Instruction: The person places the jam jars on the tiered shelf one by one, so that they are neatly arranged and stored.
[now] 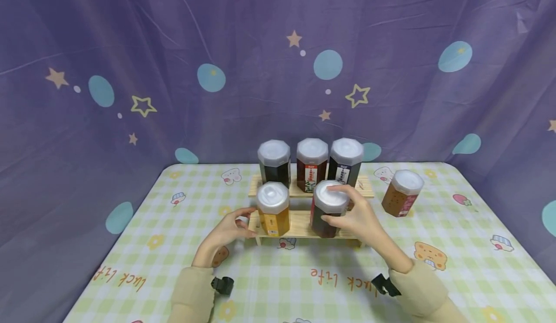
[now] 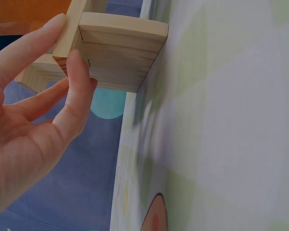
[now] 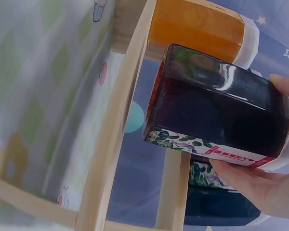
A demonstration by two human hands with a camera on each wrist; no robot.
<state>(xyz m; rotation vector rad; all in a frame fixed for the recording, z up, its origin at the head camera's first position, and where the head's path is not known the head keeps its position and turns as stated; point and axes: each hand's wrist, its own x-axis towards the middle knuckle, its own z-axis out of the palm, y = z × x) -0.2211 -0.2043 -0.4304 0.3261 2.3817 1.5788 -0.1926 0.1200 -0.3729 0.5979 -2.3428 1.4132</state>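
Observation:
A two-step wooden rack [image 1: 299, 217] stands on the table. My left hand [image 1: 230, 229] is at the left end of its lower step; in the left wrist view, thumb and fingers hold the wooden end [image 2: 123, 45]. My right hand [image 1: 356, 217] grips a dark jar [image 1: 325, 222] with a white lid, fingers at the lid end. In the right wrist view that dark red jar [image 3: 216, 106] tilts, its base close to the lower step; contact cannot be told. A yellow-orange jar [image 1: 273, 219] stands on the lower step beside my left hand.
On the upper step stand three jars: a dark one [image 1: 276, 171] at left, a dark red one [image 1: 306, 171] in the middle, a black one [image 1: 343, 168] at right. A brown jar [image 1: 397, 200] stands on the checked tablecloth [image 1: 260, 284] right of the rack. A purple curtain [image 1: 260, 110] hangs behind.

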